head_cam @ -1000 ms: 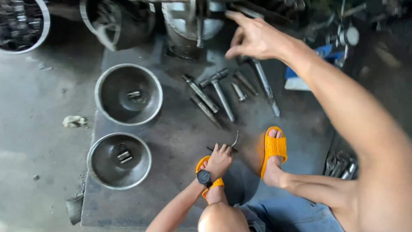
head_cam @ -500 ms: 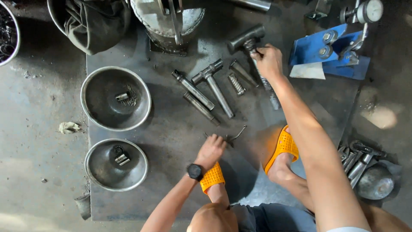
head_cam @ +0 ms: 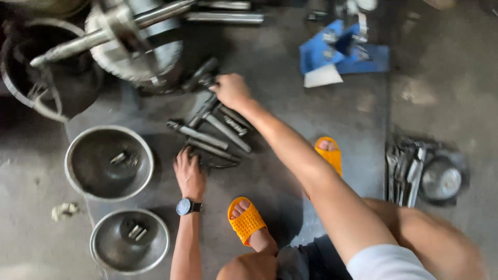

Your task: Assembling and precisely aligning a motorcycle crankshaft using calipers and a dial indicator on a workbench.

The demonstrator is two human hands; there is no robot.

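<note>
My right hand [head_cam: 231, 91] reaches forward over a metal sheet [head_cam: 275, 103] on the floor. Its fingers are closed around a dark hammer-like metal tool [head_cam: 201, 77] beside a big round machine part [head_cam: 136, 49]. Several steel rods and bolts [head_cam: 218, 132] lie just below that hand. My left hand [head_cam: 189, 173], a black watch on its wrist, rests flat on the sheet with fingers spread. Its fingertips touch the end of a thin rod [head_cam: 213, 151] next to a bent wire hook [head_cam: 223, 166].
Two steel bowls [head_cam: 78, 181] [head_cam: 104, 254] holding small parts sit at the left. A blue tool [head_cam: 337, 52] lies at the back. Wrenches [head_cam: 407, 171] and a round metal lid [head_cam: 441, 179] are at the right. My feet wear orange sandals [head_cam: 246, 220].
The view has swung right and closer. My right hand stays on the dark tool. My left hand has slid from the bent hook up to the rod ends.
</note>
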